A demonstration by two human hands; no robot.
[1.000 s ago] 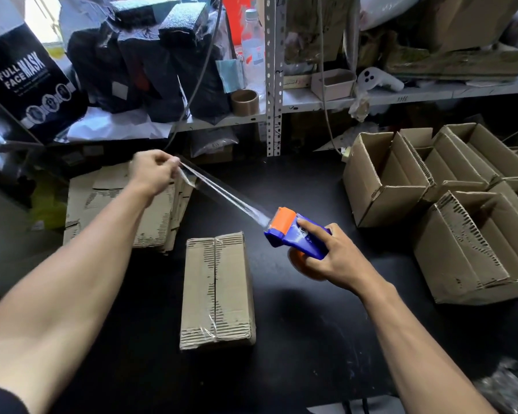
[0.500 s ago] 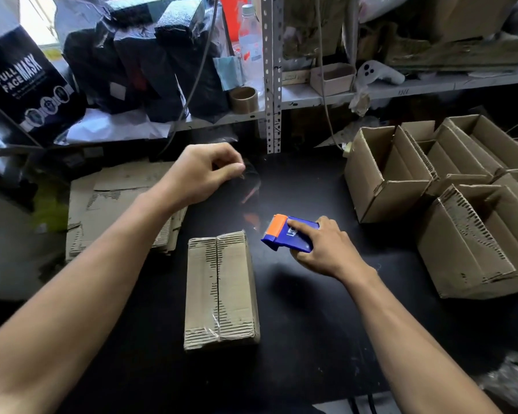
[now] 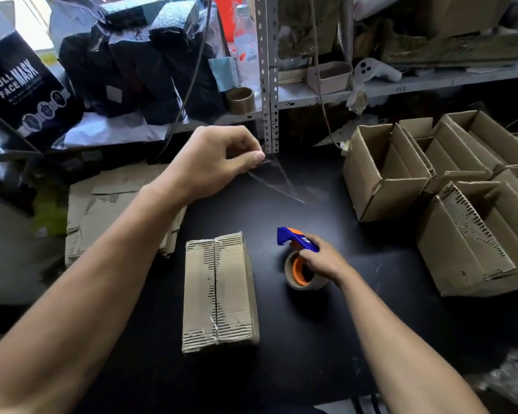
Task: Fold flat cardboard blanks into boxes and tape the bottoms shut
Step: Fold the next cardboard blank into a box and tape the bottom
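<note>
A cardboard box (image 3: 220, 291) lies bottom-up in the middle of the black table (image 3: 311, 339), its flaps closed, with clear tape along the centre seam. My left hand (image 3: 213, 158) is raised behind it and pinches a cut strip of clear tape (image 3: 277, 182) that hangs to the right. My right hand (image 3: 323, 259) grips the blue and orange tape dispenser (image 3: 298, 258) on the table, right of the box. A stack of flat cardboard blanks (image 3: 105, 204) lies at the left, partly under my left forearm.
Several open folded boxes (image 3: 401, 171) stand at the right of the table. A metal shelf post (image 3: 269, 73) rises behind my left hand. The shelf holds black bags (image 3: 138, 61), a tape roll (image 3: 240, 100) and a plastic bottle (image 3: 245, 43).
The tape stretched between my hands has been cut. My left hand moved right with the loose strip, and my right hand brought the dispenser down onto the table.
</note>
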